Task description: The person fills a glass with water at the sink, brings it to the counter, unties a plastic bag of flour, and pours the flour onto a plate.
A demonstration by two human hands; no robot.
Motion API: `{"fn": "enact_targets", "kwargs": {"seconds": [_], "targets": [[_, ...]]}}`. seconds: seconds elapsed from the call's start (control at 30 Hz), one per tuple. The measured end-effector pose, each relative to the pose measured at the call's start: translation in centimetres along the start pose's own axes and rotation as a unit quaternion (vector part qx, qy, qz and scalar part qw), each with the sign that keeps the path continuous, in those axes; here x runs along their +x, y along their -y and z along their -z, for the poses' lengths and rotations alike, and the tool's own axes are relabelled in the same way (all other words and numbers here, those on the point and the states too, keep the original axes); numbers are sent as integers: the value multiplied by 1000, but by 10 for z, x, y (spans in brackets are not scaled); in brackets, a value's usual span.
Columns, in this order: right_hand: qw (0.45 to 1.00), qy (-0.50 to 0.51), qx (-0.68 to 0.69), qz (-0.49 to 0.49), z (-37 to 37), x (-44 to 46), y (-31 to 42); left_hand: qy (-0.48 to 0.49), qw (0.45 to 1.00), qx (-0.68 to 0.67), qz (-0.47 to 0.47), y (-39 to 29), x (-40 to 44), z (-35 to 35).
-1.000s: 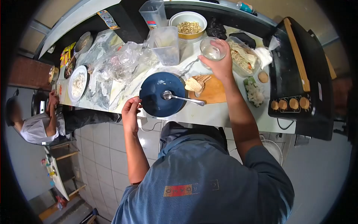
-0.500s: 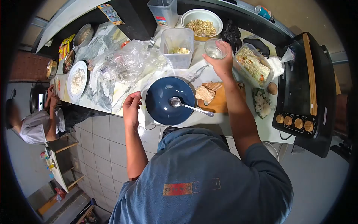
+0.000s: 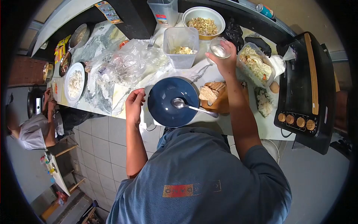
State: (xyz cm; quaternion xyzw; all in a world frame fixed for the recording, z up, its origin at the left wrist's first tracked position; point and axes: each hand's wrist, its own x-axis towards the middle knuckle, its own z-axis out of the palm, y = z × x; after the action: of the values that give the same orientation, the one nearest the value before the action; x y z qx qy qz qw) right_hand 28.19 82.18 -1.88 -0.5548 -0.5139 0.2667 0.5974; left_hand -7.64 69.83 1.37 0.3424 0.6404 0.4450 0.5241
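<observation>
A dark blue bowl (image 3: 164, 97) stands at the counter's front edge, with a metal spoon (image 3: 197, 108) resting in it, its handle over the right rim. Just left of the bowl is my left hand (image 3: 134, 106), raised, its fingers curled and pressed together; anything between them is too small to make out. My right hand (image 3: 226, 61) grips a small clear glass bowl (image 3: 220, 48) above the counter, behind the cutting board. Pale brown slices (image 3: 209, 93) lie on the wooden cutting board (image 3: 222, 103), partly behind my right forearm.
Behind stand a clear square container (image 3: 181, 41) and a white pot (image 3: 203, 22) of chopped food. Plastic bags (image 3: 130, 61) lie left, a noodle container (image 3: 255, 63) and black oven (image 3: 298, 86) right. Another person (image 3: 37, 127) is at the far left by a white plate (image 3: 75, 83).
Since a second ago the view has shifted, so the counter items appear lower and further right. My right hand still holds the glass bowl. My left hand stays beside the blue bowl.
</observation>
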Motion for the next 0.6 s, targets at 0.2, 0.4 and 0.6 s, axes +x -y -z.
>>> {"fn": "enact_targets", "kwargs": {"seconds": [0.2,0.4,0.6], "targets": [[989,-11,-151,2,20,-23,24,14,1000,2,7,6,1,0],[967,101,-229,43,61,-96,47,32,999,35,15,13,-1,-1],[932,257,-251,46,57,-118,76,60,983,174,11,24,1,0]]}}
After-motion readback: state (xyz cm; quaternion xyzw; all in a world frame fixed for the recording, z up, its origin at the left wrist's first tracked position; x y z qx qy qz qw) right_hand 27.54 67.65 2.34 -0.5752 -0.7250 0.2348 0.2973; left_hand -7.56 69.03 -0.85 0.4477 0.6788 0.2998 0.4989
